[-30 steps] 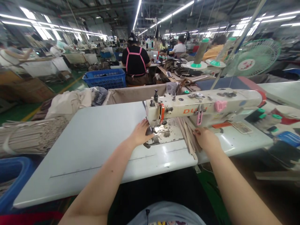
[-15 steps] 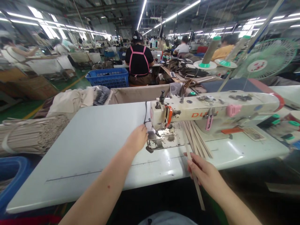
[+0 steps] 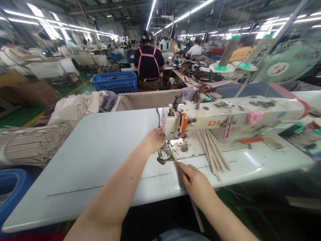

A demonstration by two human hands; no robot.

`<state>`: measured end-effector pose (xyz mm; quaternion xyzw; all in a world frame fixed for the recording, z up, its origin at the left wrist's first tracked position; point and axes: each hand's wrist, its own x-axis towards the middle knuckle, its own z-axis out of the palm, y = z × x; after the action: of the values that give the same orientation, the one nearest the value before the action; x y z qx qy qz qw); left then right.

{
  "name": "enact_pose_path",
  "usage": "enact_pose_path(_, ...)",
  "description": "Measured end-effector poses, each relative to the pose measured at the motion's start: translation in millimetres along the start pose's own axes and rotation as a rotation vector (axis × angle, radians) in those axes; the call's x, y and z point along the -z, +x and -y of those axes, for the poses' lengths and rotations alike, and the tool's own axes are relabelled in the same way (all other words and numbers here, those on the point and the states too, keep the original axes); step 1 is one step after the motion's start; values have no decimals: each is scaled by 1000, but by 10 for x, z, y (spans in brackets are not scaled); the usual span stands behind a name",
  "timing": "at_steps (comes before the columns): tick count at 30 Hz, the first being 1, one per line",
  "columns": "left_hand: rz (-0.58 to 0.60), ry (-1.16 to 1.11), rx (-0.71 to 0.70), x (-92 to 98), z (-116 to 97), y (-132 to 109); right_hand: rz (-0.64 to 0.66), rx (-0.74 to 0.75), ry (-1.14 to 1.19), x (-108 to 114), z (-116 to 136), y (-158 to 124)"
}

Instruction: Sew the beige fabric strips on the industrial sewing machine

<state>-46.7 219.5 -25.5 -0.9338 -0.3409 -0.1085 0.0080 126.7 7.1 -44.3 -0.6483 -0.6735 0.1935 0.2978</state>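
Observation:
My right hand (image 3: 195,182) is closed in a pinch on a narrow beige strip (image 3: 173,153). The strip's far end lies on the metal plate by the needle area, and its tail hangs below the table edge. My left hand (image 3: 154,140) is beside the head of the sewing machine (image 3: 200,117), fingers stretched forward, with the fingertips partly hidden near the presser foot. A dark cord (image 3: 158,117) runs behind that hand to the table's back edge. More beige strips (image 3: 213,154) lie fanned out under the machine arm.
A bundle of strips (image 3: 27,144) and a blue tub (image 3: 15,194) stand left of the white table (image 3: 100,150). Thread cones (image 3: 227,53) and a green fan (image 3: 278,68) rise at right. Beyond a fabric-lined bin (image 3: 147,100) sits a person in a pink-strapped apron (image 3: 149,63).
My right hand has moved left from the loose strips, bringing one strip's end to the needle area. My left hand has shifted slightly right, closer against the machine head.

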Motion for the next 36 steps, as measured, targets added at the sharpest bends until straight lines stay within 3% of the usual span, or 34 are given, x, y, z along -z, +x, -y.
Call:
enact_pose_path(5, -14, 2, 124, -120, 34, -154, 3, -9, -33, 9, 8, 56)
enact_pose_path(10, -68, 65, 295, -155, -178, -418, 0, 24, 0, -16, -14, 70)
enact_pose_path(16, -101, 38, 441, -155, -366, -365, -5, 43, -12, -66, -33, 81)
enact_pose_path(22, -103, 49, 420, -182, -345, -364, 40, 20, -57, -71, 15, 86)
enact_pose_path(36, -119, 65, 428, -199, -363, -367, -22, 83, -114, -149, -73, 70)
